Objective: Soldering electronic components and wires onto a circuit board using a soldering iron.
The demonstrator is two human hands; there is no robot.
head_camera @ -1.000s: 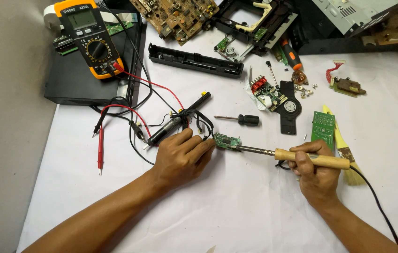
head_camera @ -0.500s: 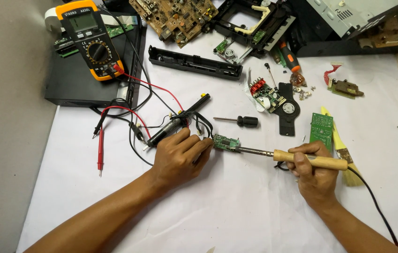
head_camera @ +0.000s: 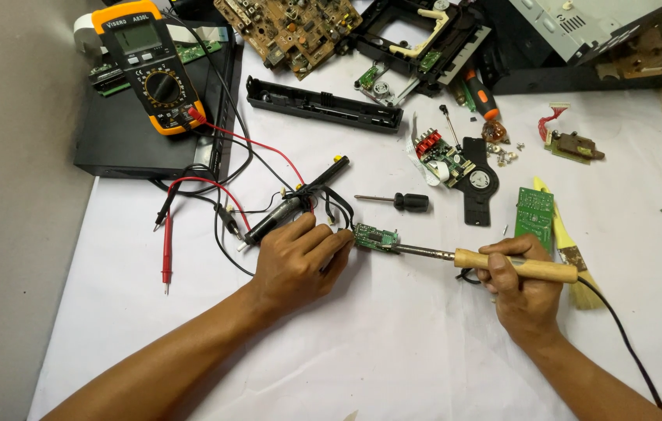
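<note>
1. Head view, the work: a small green circuit board [head_camera: 375, 237] lies on the white table cover [head_camera: 393, 351], near the middle of the bench, between the two hands.
2. The left hand [head_camera: 296, 261] rests on the cover with its fingers curled, fingertips pinning the board's left end beside a bundle of black wires [head_camera: 331, 204].
3. The right hand [head_camera: 522, 284] is closed around the wooden handle of a soldering iron [head_camera: 475, 260]; the metal shaft runs left and its tip meets the board's right edge.
4. Handling, as a judgement: the board looks light, stiff and fragile, likely to skid under the tip, so it is best held by its bare edges, away from the joints. The iron is safe only at the wood; its cord trails off to the right.
5. Around it: a yellow multimeter [head_camera: 151, 66] sits on a black case at upper left, its red probe [head_camera: 166, 249] lying left of the hands. A small black screwdriver [head_camera: 397, 201] lies just above the board, a second green board [head_camera: 534, 212] and a brush [head_camera: 569, 249] near the right hand.
</note>
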